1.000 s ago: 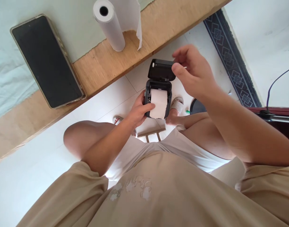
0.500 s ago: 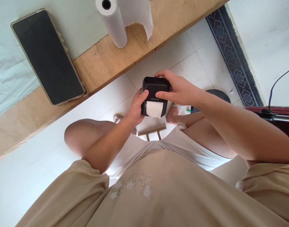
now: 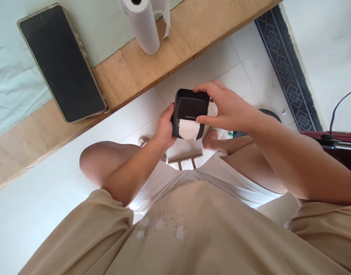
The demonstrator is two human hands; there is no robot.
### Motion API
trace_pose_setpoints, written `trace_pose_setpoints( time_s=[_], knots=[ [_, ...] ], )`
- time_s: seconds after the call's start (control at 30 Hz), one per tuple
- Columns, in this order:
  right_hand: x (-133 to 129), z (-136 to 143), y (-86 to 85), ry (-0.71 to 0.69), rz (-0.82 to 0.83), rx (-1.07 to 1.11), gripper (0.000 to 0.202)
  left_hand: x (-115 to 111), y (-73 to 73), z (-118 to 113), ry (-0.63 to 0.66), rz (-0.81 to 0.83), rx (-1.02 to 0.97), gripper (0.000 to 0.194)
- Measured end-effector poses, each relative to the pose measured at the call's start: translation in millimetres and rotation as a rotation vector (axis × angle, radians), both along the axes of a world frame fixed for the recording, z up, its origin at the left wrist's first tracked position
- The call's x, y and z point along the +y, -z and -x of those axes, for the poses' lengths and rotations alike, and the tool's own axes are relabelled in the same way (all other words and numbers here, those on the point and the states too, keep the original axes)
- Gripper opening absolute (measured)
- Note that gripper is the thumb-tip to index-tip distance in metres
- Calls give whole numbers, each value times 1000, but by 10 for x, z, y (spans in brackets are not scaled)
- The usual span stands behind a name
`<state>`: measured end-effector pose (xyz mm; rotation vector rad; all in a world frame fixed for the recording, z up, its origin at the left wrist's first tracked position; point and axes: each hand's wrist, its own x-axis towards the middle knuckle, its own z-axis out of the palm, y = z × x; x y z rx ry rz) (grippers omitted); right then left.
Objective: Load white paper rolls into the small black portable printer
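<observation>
In the head view, a small black label printer point(image 3: 192, 107) is held over my lap, below the table edge. White paper point(image 3: 189, 129) sticks out of its near end. My left hand point(image 3: 165, 128) is closed around the printer's left side. With its fingers at the far right corner and its thumb beside the paper slot, my right hand point(image 3: 218, 105) grips the top cover. The cover looks slightly raised, though I cannot tell how far. The inside of the printer is hidden.
On the wooden table point(image 3: 121, 70) a black phone point(image 3: 63, 65) lies face up at left. A white paper roll point(image 3: 145, 32) stands near the edge, its loose end curling right. Beneath are my legs, the tiled floor point(image 3: 224, 72) and a dark patterned border strip point(image 3: 284, 68).
My right thumb has shifted from the middle of the cover to its right edge. My left thumb has left the top for the side. The printer's cover looks more tilted.
</observation>
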<state>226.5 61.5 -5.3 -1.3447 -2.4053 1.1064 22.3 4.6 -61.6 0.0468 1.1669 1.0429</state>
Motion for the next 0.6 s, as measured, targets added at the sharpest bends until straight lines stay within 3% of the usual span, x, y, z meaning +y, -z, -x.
trace_pose_setpoints(
  time_s=[0.17, 0.3, 0.43, 0.6],
  knots=[
    [-65, 46, -54, -30, -23, -92, 81, 7, 37, -9, 17, -15, -4, 33],
    [-51, 88, -251, 108, -112, -123, 55, 1, 67, 3, 77, -86, -28, 48],
    [-58, 93, -399, 297, -159, -145, 29, -34, 100, 34, 176, -143, 10, 50],
    [-108, 184, -298, 146, -160, -270, 26, -66, 68, 23, 213, -180, 54, 51]
  ],
)
